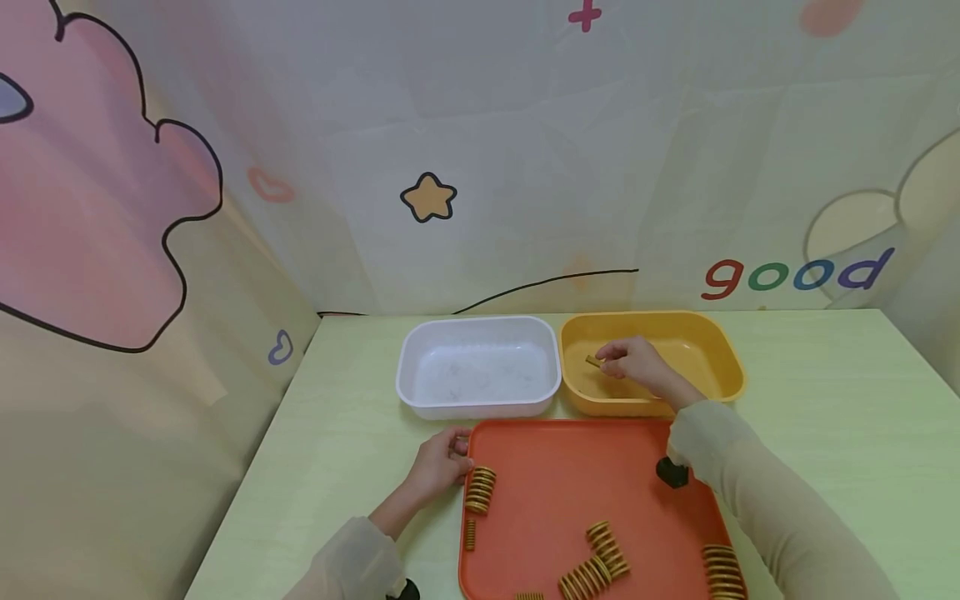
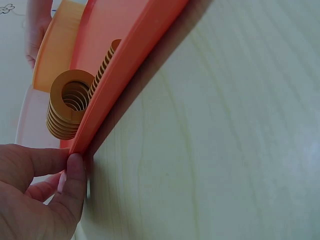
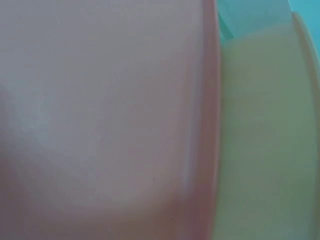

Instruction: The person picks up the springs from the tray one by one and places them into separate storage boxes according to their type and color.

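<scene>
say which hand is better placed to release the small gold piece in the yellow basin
Right, most likely: the right hand holds the small gold piece at the yellow basin, while the left hand pinches the orange tray by its edge, farther from that basin.

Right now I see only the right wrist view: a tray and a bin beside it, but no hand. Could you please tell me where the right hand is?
Observer: In the head view, the right hand is over the yellow bin.
Operator: Thank you. Does it hold something?
Observer: It seems to pinch a small piece.
Operator: And the left hand, please, does it touch anything?
Observer: Yes, the left wrist view shows it pinching the rim of the tray.
</scene>
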A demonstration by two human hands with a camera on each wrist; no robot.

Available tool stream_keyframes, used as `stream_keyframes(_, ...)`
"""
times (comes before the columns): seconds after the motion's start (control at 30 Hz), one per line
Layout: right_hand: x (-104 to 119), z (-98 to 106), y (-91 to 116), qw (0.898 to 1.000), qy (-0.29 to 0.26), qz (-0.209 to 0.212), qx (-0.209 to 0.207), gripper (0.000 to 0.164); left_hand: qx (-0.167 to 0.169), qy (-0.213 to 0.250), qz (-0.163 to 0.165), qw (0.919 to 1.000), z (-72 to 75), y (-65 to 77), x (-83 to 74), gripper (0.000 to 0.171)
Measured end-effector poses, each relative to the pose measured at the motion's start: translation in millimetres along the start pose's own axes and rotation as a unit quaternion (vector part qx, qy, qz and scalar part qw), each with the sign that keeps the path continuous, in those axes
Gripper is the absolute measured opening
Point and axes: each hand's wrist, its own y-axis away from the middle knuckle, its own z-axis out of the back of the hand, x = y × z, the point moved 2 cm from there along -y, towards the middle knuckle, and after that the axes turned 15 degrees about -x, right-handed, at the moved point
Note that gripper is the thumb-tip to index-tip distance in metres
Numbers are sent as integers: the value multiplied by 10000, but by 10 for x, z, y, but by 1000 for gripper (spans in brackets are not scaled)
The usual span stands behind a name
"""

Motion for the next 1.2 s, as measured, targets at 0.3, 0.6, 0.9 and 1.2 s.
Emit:
stream_keyframes(0.3, -71, -38, -71, 9999, 105, 80, -22, 22, -34, -57, 29, 10000, 11, 5, -4, 42)
stream_keyframes(0.6, -20, -54, -65, 9994, 287, 163, 68, 23, -43, -95, -14, 9999, 17, 6, -3, 41)
stream_keyframes(0.9, -81, -86, -119, 9981, 515, 323, 70, 22, -84, -89, -12, 9999, 4, 8, -5, 41)
stream_keyframes(1.2, -106, -116, -148, 9973, 608, 396, 75, 21, -77, -73, -92, 9999, 2, -7, 7, 42)
